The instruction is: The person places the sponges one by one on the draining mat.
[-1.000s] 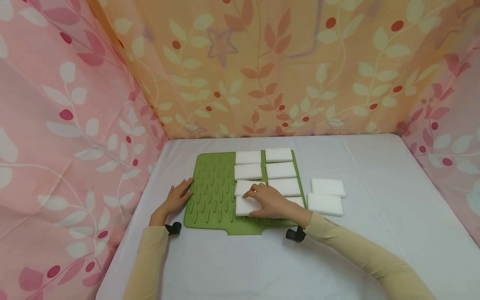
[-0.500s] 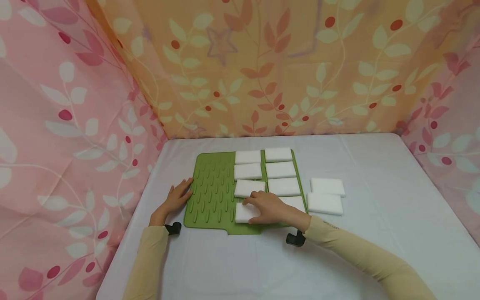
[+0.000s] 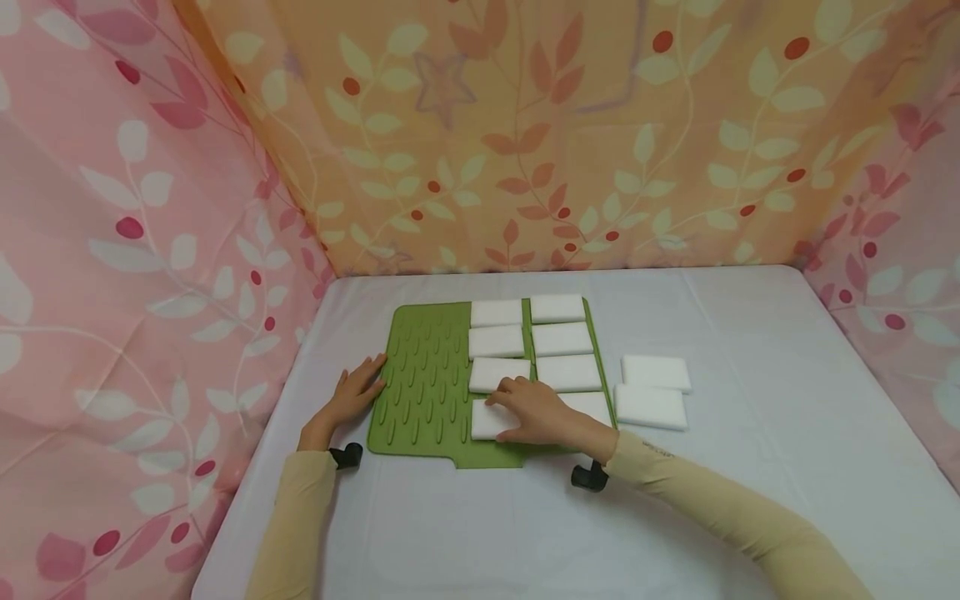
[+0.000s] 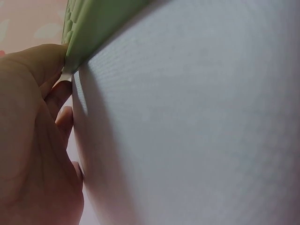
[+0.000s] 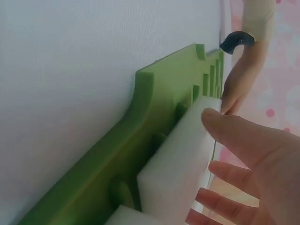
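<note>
White sponge blocks lie in two columns on the right half of a green ridged mat point(image 3: 420, 383). My right hand point(image 3: 536, 411) holds the nearest block point(image 3: 487, 421) of the inner column between thumb and fingers. In the right wrist view, the thumb point(image 5: 220, 123) touches this white block point(image 5: 180, 164) along its near edge; the fingertips are partly hidden behind it. Just beyond sits another white block point(image 3: 497, 376), level on the mat. At the mat's left edge rests my left hand point(image 3: 352, 398), fingers extended, fingertips touching the edge. The left wrist view shows that hand point(image 4: 37, 136) against the green mat's corner point(image 4: 89, 42).
Two more white blocks, one point(image 3: 651, 407) slightly overlapping the other point(image 3: 655, 373), lie right of the mat. A white cloth point(image 3: 450, 533) covers the table. Floral curtains point(image 3: 562, 150) stand behind and at both sides. A black wrist mount point(image 3: 590, 477) hangs below each wrist.
The right hand first pulled its sponge block toward the near edge, opening a gap to the block behind, then moved it slightly back. The left hand stays put.
</note>
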`<state>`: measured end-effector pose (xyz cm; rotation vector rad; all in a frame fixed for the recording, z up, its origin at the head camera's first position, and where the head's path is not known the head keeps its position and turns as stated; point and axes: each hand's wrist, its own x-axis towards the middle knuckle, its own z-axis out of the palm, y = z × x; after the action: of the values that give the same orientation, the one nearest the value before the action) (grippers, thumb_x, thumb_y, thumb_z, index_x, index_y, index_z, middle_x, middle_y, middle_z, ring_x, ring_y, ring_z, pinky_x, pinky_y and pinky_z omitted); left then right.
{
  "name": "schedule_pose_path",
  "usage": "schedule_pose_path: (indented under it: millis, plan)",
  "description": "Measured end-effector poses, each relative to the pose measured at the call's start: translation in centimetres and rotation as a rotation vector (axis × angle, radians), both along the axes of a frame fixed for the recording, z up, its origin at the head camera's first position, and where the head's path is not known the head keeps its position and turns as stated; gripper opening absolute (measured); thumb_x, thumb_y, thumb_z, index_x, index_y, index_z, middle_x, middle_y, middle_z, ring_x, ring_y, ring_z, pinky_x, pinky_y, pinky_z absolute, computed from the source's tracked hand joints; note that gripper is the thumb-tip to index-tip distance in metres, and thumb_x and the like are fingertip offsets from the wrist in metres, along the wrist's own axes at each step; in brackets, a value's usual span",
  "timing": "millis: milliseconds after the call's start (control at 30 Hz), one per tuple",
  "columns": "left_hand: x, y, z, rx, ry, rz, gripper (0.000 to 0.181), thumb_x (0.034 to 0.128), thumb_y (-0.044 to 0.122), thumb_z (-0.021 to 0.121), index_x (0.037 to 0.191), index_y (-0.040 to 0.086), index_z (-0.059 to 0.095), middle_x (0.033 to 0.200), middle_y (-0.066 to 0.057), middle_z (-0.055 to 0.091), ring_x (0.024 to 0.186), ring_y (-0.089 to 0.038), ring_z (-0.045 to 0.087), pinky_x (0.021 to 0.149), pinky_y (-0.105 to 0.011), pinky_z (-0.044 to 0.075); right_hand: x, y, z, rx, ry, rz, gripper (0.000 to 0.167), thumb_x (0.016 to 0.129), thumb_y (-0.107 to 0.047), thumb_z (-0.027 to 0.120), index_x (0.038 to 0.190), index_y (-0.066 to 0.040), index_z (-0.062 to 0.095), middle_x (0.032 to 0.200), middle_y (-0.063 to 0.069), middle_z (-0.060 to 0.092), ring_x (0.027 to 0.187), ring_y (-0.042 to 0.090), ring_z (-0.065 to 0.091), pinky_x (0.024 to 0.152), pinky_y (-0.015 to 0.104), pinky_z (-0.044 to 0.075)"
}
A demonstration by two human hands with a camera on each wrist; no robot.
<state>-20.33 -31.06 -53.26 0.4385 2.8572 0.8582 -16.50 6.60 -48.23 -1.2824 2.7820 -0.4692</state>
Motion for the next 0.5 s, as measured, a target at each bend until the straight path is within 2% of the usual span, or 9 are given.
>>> schedule_pose_path:
  millis: [200,333,500]
  plan:
    - [0.0,0.0,-0.1,0.003,0.001,0.005,0.056,0.0985,0.023,0.045,0.147,0.006,0.023,0.151,-0.018,0.025,0.140,-0.037,0.015,0.107,-0.062,-0.003,-0.3,0.8,0.6,-0.040,0.025,-0.016,0.052,0.075,-0.047,0.073,0.117,-0.018,0.062,0.107,0.000,0.056,0.087,0.017,0.053,0.065,0.030,0.044]
    - [0.0,0.1,-0.1,0.003,0.002,0.007,0.056,0.0985,0.024,0.045,0.147,0.006,0.024,0.151,-0.018,0.025,0.140,-0.038,0.015,0.107,-0.062,-0.002,-0.9,2.4,1.4,-0.052,0.054,-0.055,0.051,0.077,-0.046,0.072,0.117,-0.017,0.062,0.109,0.002,0.057,0.087,0.018,0.055,0.063,0.030,0.044]
    - [0.1,0.1,0.1,-0.001,-0.001,0.008,0.056,0.0985,0.024,0.045,0.147,0.006,0.024,0.150,-0.018,0.025,0.140,-0.038,0.015,0.107,-0.062,-0.002,-1.9,4.9,1.7,-0.108,0.064,-0.087,0.049,0.077,-0.042,0.073,0.116,-0.014,0.063,0.109,0.003,0.058,0.089,0.019,0.055,0.069,0.033,0.044]
